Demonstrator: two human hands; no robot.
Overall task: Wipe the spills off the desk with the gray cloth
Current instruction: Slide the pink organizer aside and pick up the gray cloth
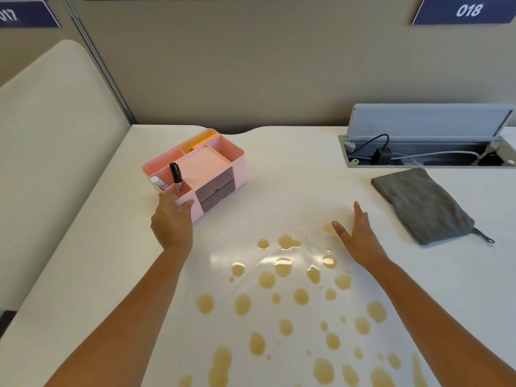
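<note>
Several tan spills (300,296) dot the white desk (293,174) across its near middle. The gray cloth (423,205) lies folded at the right, just in front of the cable well. My left hand (173,219) grips the near corner of a pink organizer (206,169) at the desk's left. My right hand (358,236) hovers open, fingers spread, over the far edge of the spills, left of the cloth and apart from it.
The pink organizer holds a black marker (176,176), a white pen and note pads. An open cable well (424,155) with a raised gray lid, plug and cords sits at the back right. Beige partition walls close the back and left.
</note>
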